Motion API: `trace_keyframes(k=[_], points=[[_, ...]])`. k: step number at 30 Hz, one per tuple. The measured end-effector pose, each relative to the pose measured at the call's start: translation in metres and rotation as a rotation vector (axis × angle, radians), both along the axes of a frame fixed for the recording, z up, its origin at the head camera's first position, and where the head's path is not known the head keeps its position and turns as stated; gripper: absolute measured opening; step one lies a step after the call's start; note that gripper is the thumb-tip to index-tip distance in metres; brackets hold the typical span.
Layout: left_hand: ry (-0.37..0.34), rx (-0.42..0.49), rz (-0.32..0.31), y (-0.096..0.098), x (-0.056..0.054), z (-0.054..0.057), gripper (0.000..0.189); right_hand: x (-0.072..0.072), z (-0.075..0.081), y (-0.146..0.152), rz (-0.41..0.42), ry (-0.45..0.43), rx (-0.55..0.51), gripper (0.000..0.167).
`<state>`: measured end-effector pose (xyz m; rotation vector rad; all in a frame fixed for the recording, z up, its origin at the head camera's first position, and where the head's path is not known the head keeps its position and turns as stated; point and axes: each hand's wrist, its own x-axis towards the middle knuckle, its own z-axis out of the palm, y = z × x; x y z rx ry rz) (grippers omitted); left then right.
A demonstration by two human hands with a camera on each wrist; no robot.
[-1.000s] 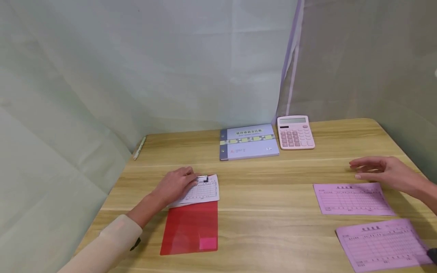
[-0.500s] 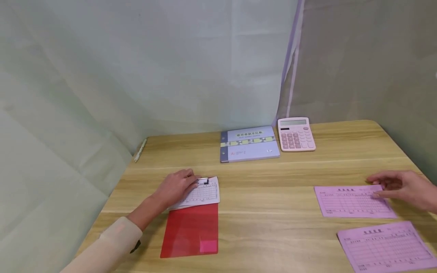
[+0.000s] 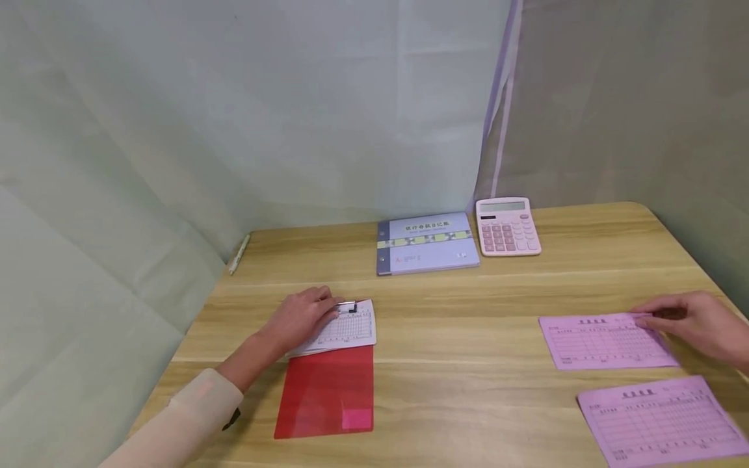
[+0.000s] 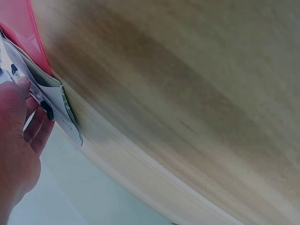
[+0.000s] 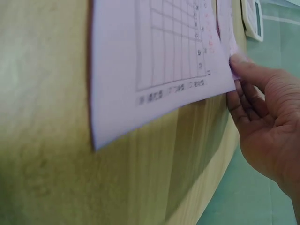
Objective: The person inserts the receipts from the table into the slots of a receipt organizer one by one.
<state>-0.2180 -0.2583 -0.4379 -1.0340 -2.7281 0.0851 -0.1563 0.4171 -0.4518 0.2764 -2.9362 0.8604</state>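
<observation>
Left hand [image 3: 301, 318] grips clip [image 3: 353, 309]; right hand [image 3: 705, 326] pinches upper form [image 3: 605, 344], likely light and easily creased, best held at its corner.

The left arm, in a pale sleeve [image 3: 175, 422], slants up from the head view's lower left, bare at the wrist. Left of centre, the left hand [image 3: 300, 318] pinches with thumb and bent fingers. At right, the right hand [image 3: 699, 325] (fingertips pointing left) pinches, thumb nearest the bottom.
</observation>
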Motion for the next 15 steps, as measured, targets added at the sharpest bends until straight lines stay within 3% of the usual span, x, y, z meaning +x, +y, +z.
trace_keyframes(k=[6,12,15], points=[[-0.003,0.006,-0.004,-0.001,-0.002,0.0,0.036,-0.003,0.004,0.0,0.011,0.055,-0.003,0.003],[-0.023,-0.003,0.015,0.0,-0.002,0.001,0.039,-0.01,0.019,0.0,-0.053,-0.08,-0.002,0.014],[-0.025,-0.005,0.013,0.0,-0.002,0.001,0.038,-0.014,0.025,-0.002,-0.068,-0.071,-0.018,0.015]])
